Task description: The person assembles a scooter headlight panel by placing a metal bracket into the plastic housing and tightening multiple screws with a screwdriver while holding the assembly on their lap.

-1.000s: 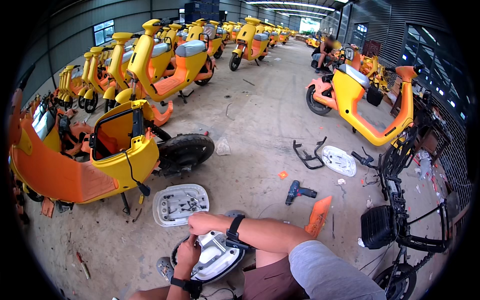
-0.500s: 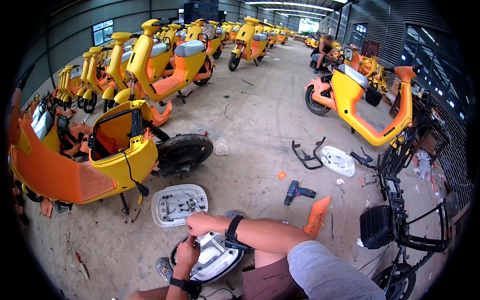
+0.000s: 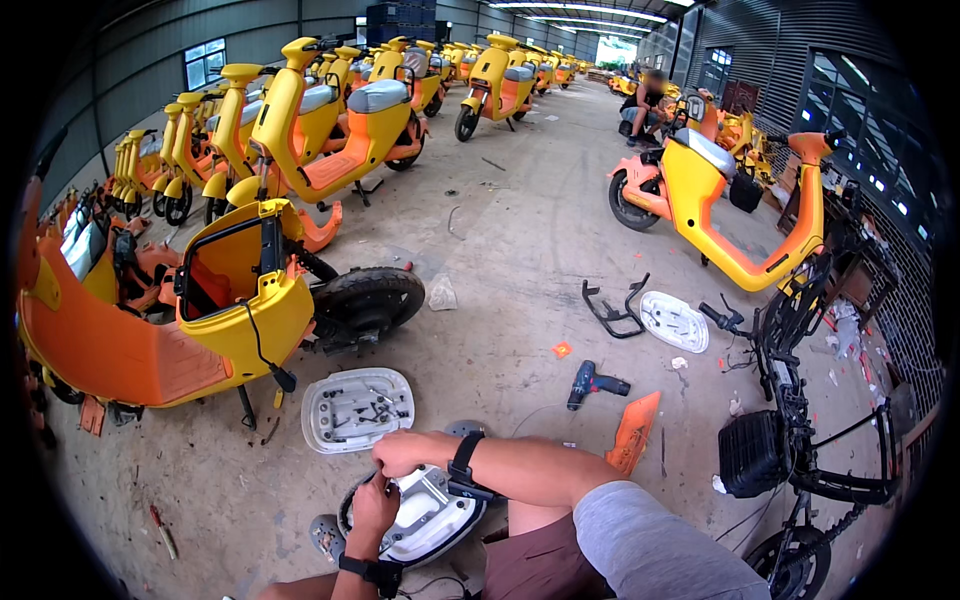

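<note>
An upturned scooter seat with a white plastic base (image 3: 428, 508) and a dark rim lies in front of me at the lower middle. At its far left edge my two hands meet. My right hand (image 3: 402, 452) is closed in a fist, knuckles up, its fingertips hidden. Just below it, my left hand (image 3: 374, 504) is closed too, fingers bent against the seat's edge and touching the right. What either hand grips is hidden. Beyond them a white shallow seat base (image 3: 358, 408) lies like a tray, with small dark parts in it.
Right of centre lie a cordless drill (image 3: 597, 384), an orange panel (image 3: 633, 432), a black rack (image 3: 617, 308) and another white base (image 3: 673, 322). A partly stripped yellow-orange scooter (image 3: 225, 300) stands left. A black frame (image 3: 790, 420) stands right. A person (image 3: 643, 105) sits farther back.
</note>
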`<state>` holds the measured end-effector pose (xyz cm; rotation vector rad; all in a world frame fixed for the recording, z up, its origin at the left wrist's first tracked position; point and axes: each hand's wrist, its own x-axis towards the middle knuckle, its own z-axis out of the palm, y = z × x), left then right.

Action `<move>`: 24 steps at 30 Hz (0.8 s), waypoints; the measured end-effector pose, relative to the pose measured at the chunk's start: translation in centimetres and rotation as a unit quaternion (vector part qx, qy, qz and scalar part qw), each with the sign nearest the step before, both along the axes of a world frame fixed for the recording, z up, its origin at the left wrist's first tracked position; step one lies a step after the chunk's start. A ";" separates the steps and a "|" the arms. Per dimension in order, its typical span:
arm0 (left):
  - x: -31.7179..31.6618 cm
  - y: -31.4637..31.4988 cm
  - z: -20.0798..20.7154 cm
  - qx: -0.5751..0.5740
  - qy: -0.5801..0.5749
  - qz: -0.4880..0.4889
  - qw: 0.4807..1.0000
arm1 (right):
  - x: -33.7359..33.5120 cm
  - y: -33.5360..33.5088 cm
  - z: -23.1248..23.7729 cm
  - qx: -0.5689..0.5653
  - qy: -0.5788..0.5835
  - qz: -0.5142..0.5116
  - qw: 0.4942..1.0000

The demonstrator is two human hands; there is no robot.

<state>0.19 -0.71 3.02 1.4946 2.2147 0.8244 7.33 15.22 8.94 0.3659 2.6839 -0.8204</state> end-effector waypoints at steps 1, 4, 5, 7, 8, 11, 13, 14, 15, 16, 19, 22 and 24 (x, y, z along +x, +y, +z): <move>0.0 0.0 0.0 -0.002 0.000 0.001 1.000 | -0.1 0.0 -0.1 0.000 -0.005 0.003 1.000; -0.1 0.0 -0.2 0.003 -0.004 0.005 1.000 | 0.0 -0.1 -0.1 -0.001 -0.004 0.006 1.000; -0.1 0.0 -0.3 0.006 -0.005 0.007 1.000 | 0.0 -0.1 -0.1 -0.003 -0.001 0.006 1.000; -0.2 0.0 -0.4 0.012 -0.002 0.009 1.000 | -0.1 -0.2 0.0 -0.002 -0.002 0.016 1.000; -0.2 0.0 -0.4 0.015 0.000 0.010 1.000 | -0.1 -0.2 0.1 -0.002 -0.002 0.020 1.000; -0.5 0.0 -0.6 0.010 0.010 0.012 1.000 | 0.0 -0.3 0.5 -0.008 0.002 0.029 1.000; -0.4 0.0 -0.1 0.007 0.009 0.011 1.000 | 0.1 -0.4 0.9 0.002 -0.002 0.033 0.999; -0.3 0.0 0.1 0.005 0.009 0.010 1.000 | 0.2 -0.4 1.0 0.007 -0.005 0.035 0.999; -0.3 0.0 0.0 0.010 0.005 0.008 1.000 | 0.2 -0.4 0.8 0.010 0.007 0.031 0.999; -0.4 0.0 0.0 0.015 0.003 0.007 1.000 | 0.1 -0.4 0.4 0.013 0.019 0.028 0.999; -0.8 0.2 -0.2 0.012 0.009 -0.002 1.000 | 0.0 -0.4 -0.3 0.028 0.038 0.024 0.999; -1.1 0.3 0.1 0.008 0.011 -0.016 1.000 | -0.1 -0.5 -0.8 0.048 0.045 0.028 0.997; -1.1 0.5 0.4 0.005 0.015 -0.029 0.999 | 0.1 -0.4 -1.0 0.056 0.046 0.027 0.997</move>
